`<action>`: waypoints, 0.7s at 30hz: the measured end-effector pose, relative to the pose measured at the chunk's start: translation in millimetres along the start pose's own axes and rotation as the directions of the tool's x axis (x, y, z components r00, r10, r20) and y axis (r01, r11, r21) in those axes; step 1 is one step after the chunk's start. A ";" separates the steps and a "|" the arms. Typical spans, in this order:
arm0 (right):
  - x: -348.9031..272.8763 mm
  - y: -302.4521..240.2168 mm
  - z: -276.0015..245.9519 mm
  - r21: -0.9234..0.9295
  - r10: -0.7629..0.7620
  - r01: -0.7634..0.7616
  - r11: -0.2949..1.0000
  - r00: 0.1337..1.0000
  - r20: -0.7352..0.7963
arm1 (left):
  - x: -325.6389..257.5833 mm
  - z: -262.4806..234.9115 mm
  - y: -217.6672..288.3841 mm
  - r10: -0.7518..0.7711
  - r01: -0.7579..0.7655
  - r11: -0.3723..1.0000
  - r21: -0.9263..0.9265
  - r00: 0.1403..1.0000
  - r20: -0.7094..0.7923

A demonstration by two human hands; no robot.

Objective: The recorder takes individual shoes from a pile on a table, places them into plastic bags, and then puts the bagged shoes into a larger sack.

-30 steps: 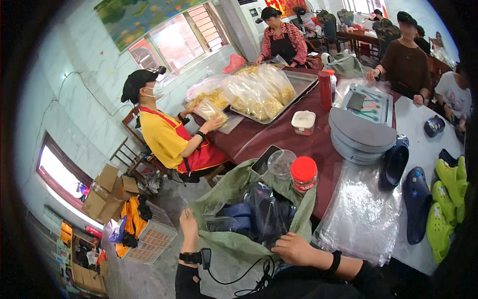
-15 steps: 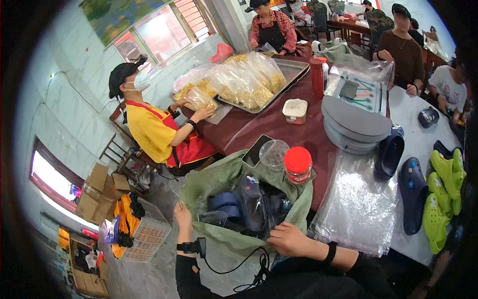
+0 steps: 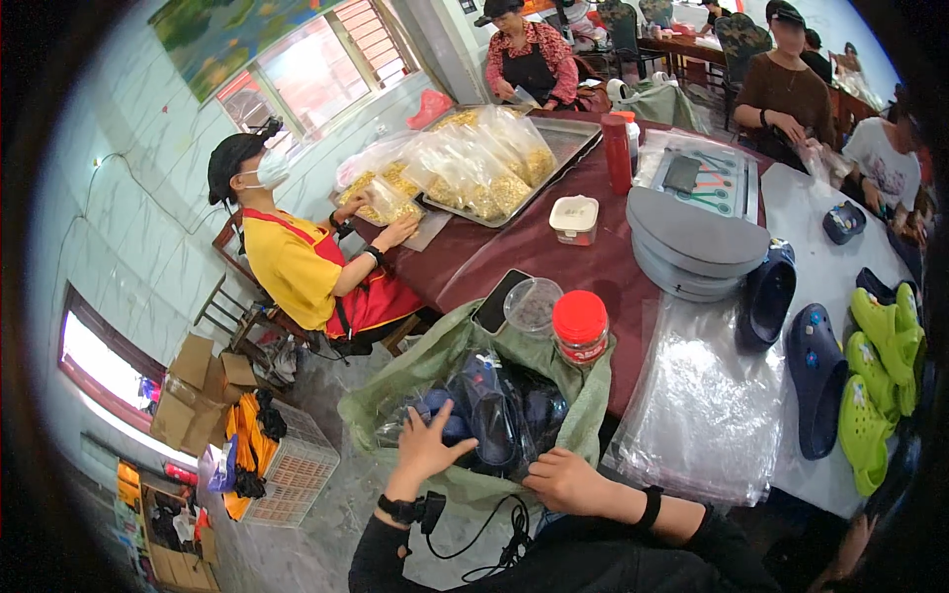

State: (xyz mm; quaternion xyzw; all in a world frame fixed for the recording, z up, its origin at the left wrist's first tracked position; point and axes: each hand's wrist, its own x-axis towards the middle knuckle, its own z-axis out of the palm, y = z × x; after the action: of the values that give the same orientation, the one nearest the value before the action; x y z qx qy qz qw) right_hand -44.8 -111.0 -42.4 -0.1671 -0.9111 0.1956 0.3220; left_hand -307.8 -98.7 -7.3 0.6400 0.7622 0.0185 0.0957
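Observation:
A green woven sack (image 3: 590, 400) gapes in front of me beside the table. In it lie dark blue clogs (image 3: 491, 420) in transparent plastic bags. My left hand (image 3: 431, 445) is over the sack's left side with fingers spread, close to a bagged blue clog; whether it touches the plastic cannot be made out. My right hand (image 3: 561, 479) is closed on the sack's near rim at the right. A black strap circles each wrist. To the right of the sack, a stack of flat transparent plastic bags (image 3: 692, 415) lies at the table edge.
Loose navy clogs (image 3: 819, 381) and lime-green clogs (image 3: 867, 445) lie on the white surface at right. A grey sealing machine (image 3: 697, 232), a red-lidded jar (image 3: 579, 326) and a white tub (image 3: 573, 219) stand on the table. A person in yellow (image 3: 287, 262) sits at left by bagged yellow food.
My left hand has left the sack's left rim and moved right, over the opening, with fingers spread. My right hand stays on the near rim. The sack's left side has sagged outward.

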 end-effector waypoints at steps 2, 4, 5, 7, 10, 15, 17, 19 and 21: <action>-0.6 -1.3 -1.3 0.004 0.000 0.000 1.000 1.000 0.007 | 11.1 14.4 -2.8 -0.023 0.014 0.998 0.063 0.988 0.150; -2.3 0.8 -0.2 0.006 0.016 -0.016 1.000 0.999 0.041 | 29.3 31.0 -11.5 0.016 -0.040 0.994 0.097 0.972 0.234; -2.0 -0.1 -0.3 0.010 0.018 -0.018 1.000 0.999 0.041 | 35.9 35.5 -18.1 0.014 -0.039 0.994 0.099 0.971 0.238; 1.5 0.3 -1.0 -0.027 0.020 -0.019 0.999 0.997 0.070 | 52.0 40.7 -34.3 0.013 -0.058 0.987 0.148 0.958 0.287; 2.6 2.6 2.0 -0.043 -0.006 0.008 0.999 0.999 0.045 | 73.0 44.6 -45.4 0.034 -0.076 0.990 0.122 0.949 0.314; -4.4 5.1 3.4 -0.011 0.023 -0.022 1.000 0.998 0.064 | 85.7 34.3 -43.9 0.139 -0.161 0.986 0.050 0.945 0.295; -6.7 9.6 12.6 -0.054 -0.002 0.004 0.999 0.999 0.041 | 80.4 41.6 -47.9 0.072 -0.109 0.988 0.105 0.949 0.308; -10.2 13.3 14.3 -0.059 -0.005 0.005 0.998 1.000 0.000 | 69.8 30.5 -27.8 -0.011 -0.053 0.983 0.175 0.938 0.345; -10.8 17.9 17.3 -0.100 0.060 -0.058 0.993 0.998 0.016 | 58.8 19.6 9.6 -0.102 -0.083 0.880 0.467 0.928 0.357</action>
State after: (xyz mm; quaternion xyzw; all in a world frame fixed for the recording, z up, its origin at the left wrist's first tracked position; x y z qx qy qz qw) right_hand -44.9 -104.4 -68.7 -0.2077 -0.9174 0.1610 0.2989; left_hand -304.7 -41.3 -32.2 0.6318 0.7144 -0.2903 0.0786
